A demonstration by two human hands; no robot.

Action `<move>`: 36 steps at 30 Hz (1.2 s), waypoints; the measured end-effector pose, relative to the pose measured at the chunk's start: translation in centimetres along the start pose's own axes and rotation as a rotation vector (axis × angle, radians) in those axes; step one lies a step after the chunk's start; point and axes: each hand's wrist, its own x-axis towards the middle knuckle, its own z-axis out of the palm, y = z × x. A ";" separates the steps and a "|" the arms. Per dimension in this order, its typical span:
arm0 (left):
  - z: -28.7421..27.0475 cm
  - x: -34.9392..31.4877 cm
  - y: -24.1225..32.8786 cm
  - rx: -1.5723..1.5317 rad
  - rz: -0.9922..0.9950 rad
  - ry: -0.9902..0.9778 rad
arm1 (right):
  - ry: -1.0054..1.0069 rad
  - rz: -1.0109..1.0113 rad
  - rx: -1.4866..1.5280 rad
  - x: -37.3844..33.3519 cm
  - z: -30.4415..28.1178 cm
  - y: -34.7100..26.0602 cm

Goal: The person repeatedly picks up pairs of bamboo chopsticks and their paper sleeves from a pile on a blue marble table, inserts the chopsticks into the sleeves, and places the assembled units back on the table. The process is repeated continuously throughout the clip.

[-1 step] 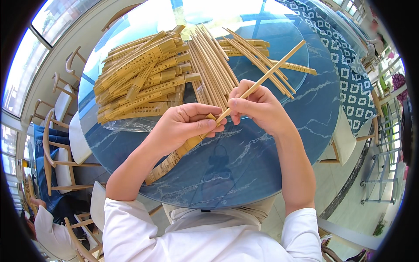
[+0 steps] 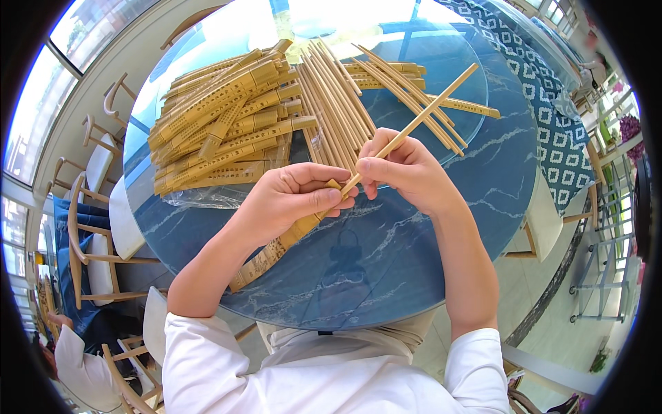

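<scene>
Over the near part of the table, my left hand point(image 2: 303, 191) pinches a tan printed paper chopstick sleeve point(image 2: 293, 236) at its mouth. The sleeve's other end slants down to the near left, under my left wrist. Thumb and fingers of my right hand point(image 2: 396, 169) are closed on a pale wooden chopstick point(image 2: 438, 101), which slants up to the far right. The chopstick's lower end meets the sleeve's mouth at my left fingertips; how far it reaches inside is hidden. Just beyond my hands lie a heap of tan paper sleeves point(image 2: 227, 114) and a row of loose chopsticks point(image 2: 334, 96).
The round blue marbled table point(image 2: 365, 276) carries a glass turntable point(image 2: 476, 131). Several chopsticks point(image 2: 417, 103) and filled-looking sleeves point(image 2: 469, 106) lie to the right. Clear plastic wrap point(image 2: 207, 199) sits under the heap. Chairs point(image 2: 96, 228) stand left; patterned cloth point(image 2: 552, 131) hangs right.
My right hand and the chopstick have shifted slightly down and left, toward the sleeve's mouth. My left hand and the sleeve look unmoved.
</scene>
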 end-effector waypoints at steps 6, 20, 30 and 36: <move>-0.6 0.2 -0.3 0.038 0.010 -0.010 | 0.028 0.016 -0.103 0.2 0.2 -0.2; -0.7 0.6 -0.3 0.111 -0.048 -0.005 | 0.708 -0.467 -0.137 0.8 -3.8 -1.5; -0.7 0.6 -0.4 0.092 -0.018 0.025 | 0.664 -0.381 -0.306 1.1 -2.3 -0.4; -0.9 0.8 -0.6 0.118 0.008 0.070 | 0.467 -0.234 -0.388 0.7 0.4 0.7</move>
